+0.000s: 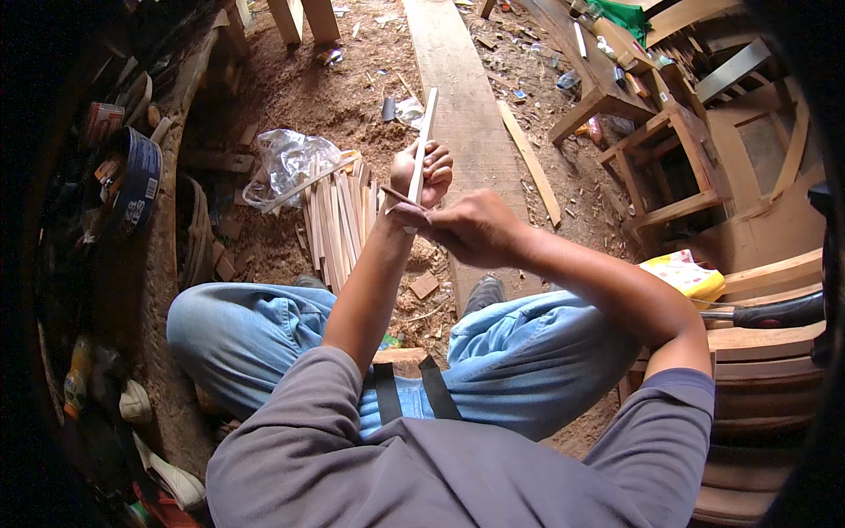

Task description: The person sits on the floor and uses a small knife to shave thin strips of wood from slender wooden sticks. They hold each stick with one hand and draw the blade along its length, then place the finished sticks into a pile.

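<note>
My left hand (435, 172) is closed around a slim pale wooden strip (429, 119), which points up and away from me. Over the strip's near end, my right hand (475, 231) pinches a small folded brown sheet (398, 195) that looks like sandpaper. The sheet's dark edge sticks out left, over my left wrist; the fingertips partly hide it. Beyond my left knee lies a bundle of similar wooden strips (333, 224) on the ground, beside a crumpled clear plastic bag (290, 163).
A long wide plank (458, 88) runs away from me on the shaving-covered floor. At left, a wooden bench (167, 255) carries a dark round tub (132, 185). At right stand a small wooden frame (673, 172), a black-handled saw (775, 314) and a yellow packet (695, 277) on stacked wood.
</note>
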`<move>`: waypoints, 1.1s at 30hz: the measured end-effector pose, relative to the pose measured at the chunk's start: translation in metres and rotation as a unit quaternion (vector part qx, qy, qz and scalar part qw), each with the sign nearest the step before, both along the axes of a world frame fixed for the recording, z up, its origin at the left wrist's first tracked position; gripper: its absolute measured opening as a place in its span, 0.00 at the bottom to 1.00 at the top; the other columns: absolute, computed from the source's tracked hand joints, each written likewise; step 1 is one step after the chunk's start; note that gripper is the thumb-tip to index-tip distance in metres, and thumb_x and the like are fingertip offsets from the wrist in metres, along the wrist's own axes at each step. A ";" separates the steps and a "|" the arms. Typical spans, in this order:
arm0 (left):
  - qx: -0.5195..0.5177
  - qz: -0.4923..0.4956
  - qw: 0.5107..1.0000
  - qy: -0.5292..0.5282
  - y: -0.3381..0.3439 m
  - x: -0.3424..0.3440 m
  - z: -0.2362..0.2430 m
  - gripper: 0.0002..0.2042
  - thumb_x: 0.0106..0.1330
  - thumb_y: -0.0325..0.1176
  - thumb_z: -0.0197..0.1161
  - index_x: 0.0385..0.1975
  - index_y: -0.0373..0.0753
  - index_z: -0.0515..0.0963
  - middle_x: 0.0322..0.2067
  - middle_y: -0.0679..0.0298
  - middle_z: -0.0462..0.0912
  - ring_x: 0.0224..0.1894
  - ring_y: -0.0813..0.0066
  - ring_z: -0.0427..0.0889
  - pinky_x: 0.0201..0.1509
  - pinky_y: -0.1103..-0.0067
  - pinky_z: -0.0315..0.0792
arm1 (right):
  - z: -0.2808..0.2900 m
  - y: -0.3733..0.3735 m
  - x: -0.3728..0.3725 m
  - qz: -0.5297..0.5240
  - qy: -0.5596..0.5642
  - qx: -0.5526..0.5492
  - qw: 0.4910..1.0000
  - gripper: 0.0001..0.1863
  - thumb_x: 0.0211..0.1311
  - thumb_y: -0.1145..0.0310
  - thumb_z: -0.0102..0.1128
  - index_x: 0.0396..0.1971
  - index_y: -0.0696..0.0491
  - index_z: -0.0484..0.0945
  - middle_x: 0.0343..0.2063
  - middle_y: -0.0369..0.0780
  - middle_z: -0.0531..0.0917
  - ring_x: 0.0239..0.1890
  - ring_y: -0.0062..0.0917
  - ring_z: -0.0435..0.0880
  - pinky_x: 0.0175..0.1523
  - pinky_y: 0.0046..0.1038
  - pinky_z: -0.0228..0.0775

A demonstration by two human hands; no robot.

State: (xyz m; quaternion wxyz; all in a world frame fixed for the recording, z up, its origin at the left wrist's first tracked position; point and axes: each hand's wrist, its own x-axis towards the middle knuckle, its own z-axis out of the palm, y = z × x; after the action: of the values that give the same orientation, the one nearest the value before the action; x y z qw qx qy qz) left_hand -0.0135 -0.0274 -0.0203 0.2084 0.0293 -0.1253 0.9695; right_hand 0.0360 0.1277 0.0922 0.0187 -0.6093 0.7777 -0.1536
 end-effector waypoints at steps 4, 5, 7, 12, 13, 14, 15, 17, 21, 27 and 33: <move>-0.004 -0.018 1.000 0.009 -0.002 -0.004 -0.004 0.21 0.81 0.44 0.36 0.26 0.39 0.64 0.17 0.68 0.58 0.15 0.77 0.55 0.17 0.80 0.52 | 0.000 -0.002 -0.001 -0.118 0.065 0.001 0.991 0.05 0.64 0.66 0.54 0.38 0.41 0.77 0.18 0.42 0.80 0.21 0.38 0.84 0.23 0.41 0.73; -0.019 -0.012 1.000 0.000 -0.002 -0.003 -0.006 0.20 0.80 0.43 0.36 0.26 0.39 0.64 0.16 0.69 0.59 0.15 0.78 0.55 0.17 0.80 0.53 | 0.000 -0.002 -0.001 -0.057 0.022 -0.015 0.998 0.06 0.64 0.66 0.54 0.39 0.39 0.78 0.19 0.42 0.81 0.21 0.40 0.84 0.23 0.42 0.73; -0.007 -0.009 1.000 0.014 -0.002 -0.003 -0.009 0.20 0.80 0.43 0.37 0.26 0.40 0.64 0.16 0.69 0.59 0.16 0.78 0.56 0.18 0.80 0.53 | 0.001 -0.002 -0.001 -0.033 0.007 -0.026 0.999 0.06 0.64 0.66 0.55 0.39 0.40 0.78 0.19 0.42 0.81 0.21 0.40 0.84 0.23 0.42 0.73; -0.010 0.003 1.000 -0.007 -0.005 -0.005 -0.011 0.17 0.76 0.41 0.43 0.24 0.40 0.65 0.15 0.68 0.60 0.15 0.77 0.58 0.19 0.80 0.57 | 0.002 0.000 -0.002 -0.067 0.019 -0.060 0.996 0.07 0.65 0.63 0.58 0.42 0.41 0.80 0.18 0.44 0.80 0.19 0.41 0.82 0.23 0.42 0.72; -0.020 0.015 1.000 -0.016 -0.006 -0.005 -0.010 0.17 0.76 0.42 0.43 0.24 0.40 0.65 0.15 0.68 0.60 0.15 0.77 0.58 0.19 0.80 0.57 | 0.001 0.001 -0.001 -0.034 -0.012 -0.034 0.999 0.07 0.66 0.61 0.60 0.35 0.46 0.84 0.17 0.47 0.79 0.20 0.42 0.82 0.24 0.42 0.71; -0.002 0.013 1.000 -0.023 -0.007 -0.005 -0.010 0.18 0.76 0.42 0.43 0.23 0.41 0.64 0.14 0.68 0.60 0.15 0.77 0.57 0.18 0.80 0.56 | 0.000 0.001 -0.001 -0.079 0.003 -0.068 0.995 0.08 0.66 0.61 0.60 0.33 0.47 0.85 0.16 0.47 0.78 0.19 0.41 0.82 0.24 0.42 0.71; -0.008 0.013 1.000 -0.026 -0.008 -0.007 -0.010 0.18 0.77 0.41 0.42 0.22 0.41 0.64 0.14 0.68 0.60 0.14 0.77 0.57 0.17 0.81 0.54 | 0.000 0.000 -0.002 -0.111 0.044 -0.088 0.989 0.08 0.67 0.61 0.60 0.33 0.46 0.85 0.17 0.47 0.78 0.19 0.41 0.82 0.25 0.42 0.70; -0.032 0.007 0.998 -0.053 -0.008 -0.007 -0.011 0.18 0.77 0.40 0.42 0.22 0.42 0.64 0.14 0.69 0.60 0.14 0.78 0.57 0.17 0.80 0.55 | -0.003 0.000 -0.002 -0.127 0.087 -0.053 0.987 0.08 0.67 0.60 0.59 0.35 0.46 0.85 0.17 0.46 0.78 0.18 0.41 0.81 0.24 0.41 0.70; -0.033 0.017 0.999 -0.016 -0.008 -0.006 -0.016 0.19 0.80 0.43 0.37 0.26 0.40 0.63 0.17 0.68 0.59 0.15 0.78 0.56 0.18 0.80 0.55 | -0.010 -0.001 -0.003 -0.105 -0.001 -0.060 0.993 0.08 0.67 0.60 0.60 0.42 0.41 0.85 0.18 0.46 0.79 0.19 0.43 0.81 0.26 0.42 0.71; -0.055 0.029 0.996 -0.066 -0.005 -0.006 -0.021 0.18 0.79 0.42 0.38 0.26 0.41 0.63 0.16 0.68 0.59 0.15 0.77 0.56 0.19 0.79 0.56 | -0.013 0.003 -0.007 -0.023 -0.019 -0.071 0.997 0.19 0.66 0.67 0.51 0.55 0.36 0.74 0.22 0.43 0.81 0.23 0.42 0.84 0.22 0.45 0.72; -0.053 0.029 0.997 -0.037 -0.006 -0.006 -0.013 0.20 0.80 0.43 0.35 0.25 0.40 0.64 0.16 0.68 0.59 0.15 0.78 0.56 0.18 0.79 0.56 | -0.010 0.004 -0.003 -0.017 -0.006 -0.039 0.999 0.20 0.67 0.65 0.51 0.56 0.29 0.74 0.24 0.40 0.82 0.21 0.38 0.84 0.21 0.42 0.72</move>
State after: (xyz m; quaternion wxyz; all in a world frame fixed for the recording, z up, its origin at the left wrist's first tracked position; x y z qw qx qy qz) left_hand -0.0195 -0.0332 -0.0337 0.1766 -0.0142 -0.0809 0.9809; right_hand 0.0328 0.1313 0.0820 -0.0032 -0.5950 0.7814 -0.1879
